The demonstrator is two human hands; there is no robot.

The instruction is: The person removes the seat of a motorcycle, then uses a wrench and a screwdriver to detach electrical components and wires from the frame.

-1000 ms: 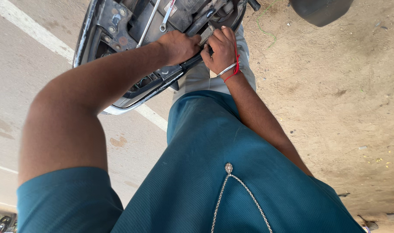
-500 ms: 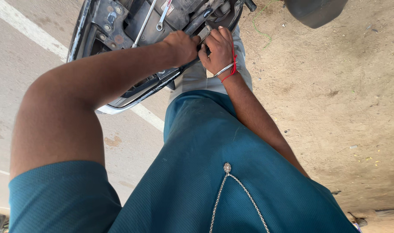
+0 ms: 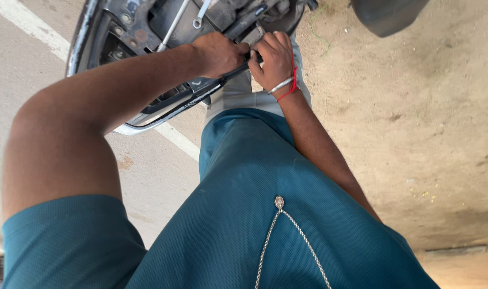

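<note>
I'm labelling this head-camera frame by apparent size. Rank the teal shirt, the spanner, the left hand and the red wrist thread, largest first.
1. teal shirt, though it is nearest the camera
2. left hand
3. spanner, partly cut off
4. red wrist thread

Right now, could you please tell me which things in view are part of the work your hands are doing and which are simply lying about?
In hand:
- left hand and right hand, both gripping a thin black bar
- open dark vehicle body with silver trim

Lying about:
- silver spanner resting inside the body
- dark rounded object over the sandy ground
</note>
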